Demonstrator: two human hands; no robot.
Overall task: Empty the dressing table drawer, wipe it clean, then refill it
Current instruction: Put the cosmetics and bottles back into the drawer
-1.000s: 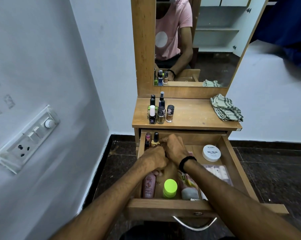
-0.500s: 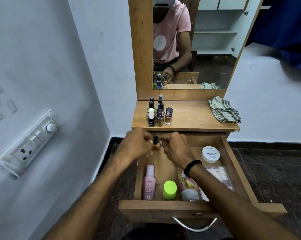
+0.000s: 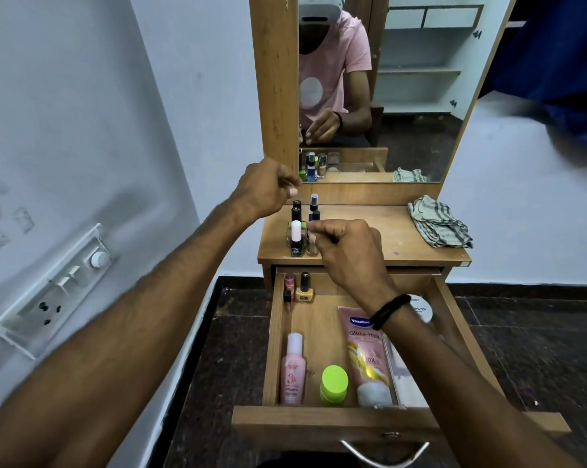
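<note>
Standing pulled out beneath the table (image 3: 369, 238), the wooden drawer (image 3: 319, 423) held a pink bottle (image 3: 292, 369), green-capped jar (image 3: 334, 383), Vaseline tube (image 3: 366, 352) and yellow nail polish (image 3: 304, 292). The right hand (image 3: 349, 251) curled at the tabletop bottles (image 3: 296, 238) and the left hand (image 3: 265, 189) curled above them; neither grip could be determined.

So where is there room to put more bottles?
The table top is bare between the little bottles and the checked cloth. Its left side is crowded. In the drawer, bare floor lies between the yellow polish and the pink bottle.
</note>
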